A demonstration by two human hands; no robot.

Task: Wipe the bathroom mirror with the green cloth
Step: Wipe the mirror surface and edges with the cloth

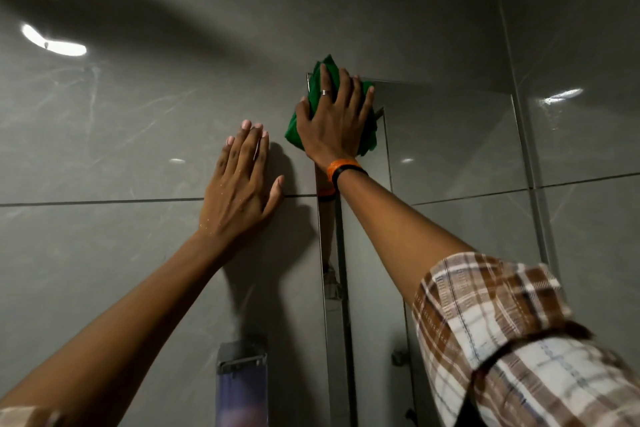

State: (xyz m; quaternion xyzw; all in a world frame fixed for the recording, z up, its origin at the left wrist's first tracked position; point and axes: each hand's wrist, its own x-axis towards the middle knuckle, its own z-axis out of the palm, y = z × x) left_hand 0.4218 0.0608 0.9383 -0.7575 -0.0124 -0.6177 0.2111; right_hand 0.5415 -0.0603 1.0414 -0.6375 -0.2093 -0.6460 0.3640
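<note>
**tilefan:** Head cam view, looking up at a grey tiled wall (138,135). The right hand (334,121) is spread flat, palm pressing the green cloth (313,94) against the top left corner of the mirror (450,139). So it's not really gripping, more pinning the cloth to the glass with open fingers. The cloth is bunched up, poking out above the fingertips and hanging out on both sides of the palm.

**mopguy:** And the other hand?

**tilefan:** The left hand (240,184) is empty, fingers straight and together, laid flat on the tile just left of the mirror's edge. Thumb sticks out toward the mirror, right at the grout line (104,201).

**mopguy:** Anything on the wrists?

**tilefan:** Yep, the right wrist has an orange band (343,165) and a black band (346,172) touching each other, plus a ring (325,92) on one finger. A rolled-up plaid sleeve (502,333) covers the right arm at the bottom right.

**mopguy:** What's in the mirror?

**tilefan:** Mostly more grey tile reflected, and a sliver of the arm along the left edge. Can't tell much else. There's also a bright light glare (52,42) on the tile at upper left, and a metal holder (242,360) fixed to the wall low down between the two arms, with something purplish under it, too blurry to name.
</note>
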